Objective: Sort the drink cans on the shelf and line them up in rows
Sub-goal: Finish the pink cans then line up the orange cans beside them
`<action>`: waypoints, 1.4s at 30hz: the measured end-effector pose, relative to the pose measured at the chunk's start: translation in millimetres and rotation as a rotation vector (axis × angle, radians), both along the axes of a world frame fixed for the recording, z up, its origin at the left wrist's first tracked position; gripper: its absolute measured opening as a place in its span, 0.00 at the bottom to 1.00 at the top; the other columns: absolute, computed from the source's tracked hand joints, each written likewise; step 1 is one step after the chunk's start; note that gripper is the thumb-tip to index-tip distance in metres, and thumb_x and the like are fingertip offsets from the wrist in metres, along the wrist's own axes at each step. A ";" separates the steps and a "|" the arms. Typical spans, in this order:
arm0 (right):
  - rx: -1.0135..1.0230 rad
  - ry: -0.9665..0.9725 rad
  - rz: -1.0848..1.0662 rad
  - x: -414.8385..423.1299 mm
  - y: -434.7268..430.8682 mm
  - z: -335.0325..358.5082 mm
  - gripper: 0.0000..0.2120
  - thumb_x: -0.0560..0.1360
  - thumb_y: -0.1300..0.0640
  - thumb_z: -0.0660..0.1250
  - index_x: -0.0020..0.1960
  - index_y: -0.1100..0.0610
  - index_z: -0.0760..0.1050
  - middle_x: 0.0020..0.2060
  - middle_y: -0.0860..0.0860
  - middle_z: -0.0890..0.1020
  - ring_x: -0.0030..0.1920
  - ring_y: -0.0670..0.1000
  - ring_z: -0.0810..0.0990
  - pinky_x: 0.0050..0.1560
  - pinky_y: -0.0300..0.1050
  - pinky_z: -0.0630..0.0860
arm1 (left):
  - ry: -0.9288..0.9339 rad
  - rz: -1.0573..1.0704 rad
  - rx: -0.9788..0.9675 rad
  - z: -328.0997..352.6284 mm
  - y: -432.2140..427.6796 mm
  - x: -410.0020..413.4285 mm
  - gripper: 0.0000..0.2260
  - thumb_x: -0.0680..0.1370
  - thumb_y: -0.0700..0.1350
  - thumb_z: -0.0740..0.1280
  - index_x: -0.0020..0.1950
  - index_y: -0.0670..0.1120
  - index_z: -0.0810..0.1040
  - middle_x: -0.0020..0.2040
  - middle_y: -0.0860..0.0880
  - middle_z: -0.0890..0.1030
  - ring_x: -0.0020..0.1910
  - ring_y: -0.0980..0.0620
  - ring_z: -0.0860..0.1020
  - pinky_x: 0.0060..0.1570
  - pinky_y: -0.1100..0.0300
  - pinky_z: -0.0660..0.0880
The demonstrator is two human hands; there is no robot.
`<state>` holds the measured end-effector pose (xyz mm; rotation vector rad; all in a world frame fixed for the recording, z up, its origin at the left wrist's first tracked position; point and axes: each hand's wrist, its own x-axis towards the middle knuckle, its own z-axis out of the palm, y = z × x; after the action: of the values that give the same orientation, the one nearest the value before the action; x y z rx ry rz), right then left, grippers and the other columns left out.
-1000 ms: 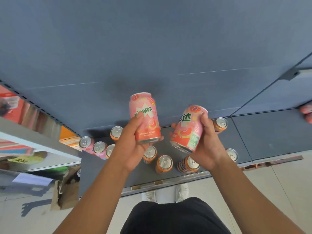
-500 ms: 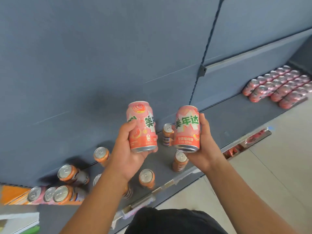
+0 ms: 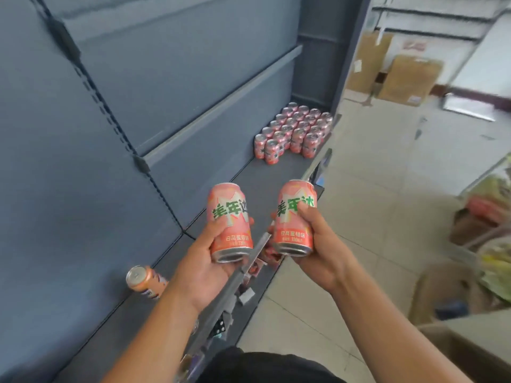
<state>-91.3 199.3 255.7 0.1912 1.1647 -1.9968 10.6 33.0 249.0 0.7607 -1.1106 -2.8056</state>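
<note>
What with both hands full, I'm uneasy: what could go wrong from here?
1. The left hand grips one pink aluminium drink can and the right hand another pink can, both in the air with no spare hand; a slip could drop one.
2. Setting them by the tight block of pink cans may topple neighbours.
3. The lone orange can could get overlooked.

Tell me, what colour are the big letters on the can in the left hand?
Green, on a white burst; the left can is pink. Head view shows it best.
</note>
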 end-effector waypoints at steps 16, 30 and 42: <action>0.024 0.025 -0.345 -127.4 47.9 -9.3 0.30 0.71 0.41 0.62 0.64 0.60 0.74 0.48 0.56 0.85 0.46 0.55 0.84 0.47 0.50 0.79 | 0.081 -0.460 -0.092 -12.2 17.1 -202.1 0.47 0.51 0.53 0.86 0.66 0.40 0.74 0.53 0.39 0.82 0.48 0.43 0.83 0.45 0.47 0.81; 0.117 0.079 -0.310 -272.3 16.6 -24.3 0.24 0.67 0.52 0.70 0.61 0.61 0.73 0.45 0.54 0.86 0.44 0.54 0.84 0.48 0.48 0.81 | 0.079 -0.560 -0.144 -30.7 -17.8 -367.2 0.36 0.58 0.49 0.81 0.64 0.43 0.76 0.55 0.41 0.80 0.50 0.48 0.80 0.45 0.56 0.81; 0.218 0.217 -0.117 -457.2 61.6 -20.0 0.24 0.66 0.59 0.75 0.60 0.62 0.73 0.41 0.52 0.86 0.41 0.51 0.85 0.39 0.44 0.81 | 0.020 -0.479 -0.173 -44.8 34.1 -507.0 0.34 0.51 0.52 0.86 0.55 0.48 0.84 0.54 0.40 0.82 0.52 0.42 0.80 0.51 0.48 0.80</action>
<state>-548.5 260.9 235.6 0.1588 1.5425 -2.0274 -496.5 67.1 204.2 0.5027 -1.7037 -3.0078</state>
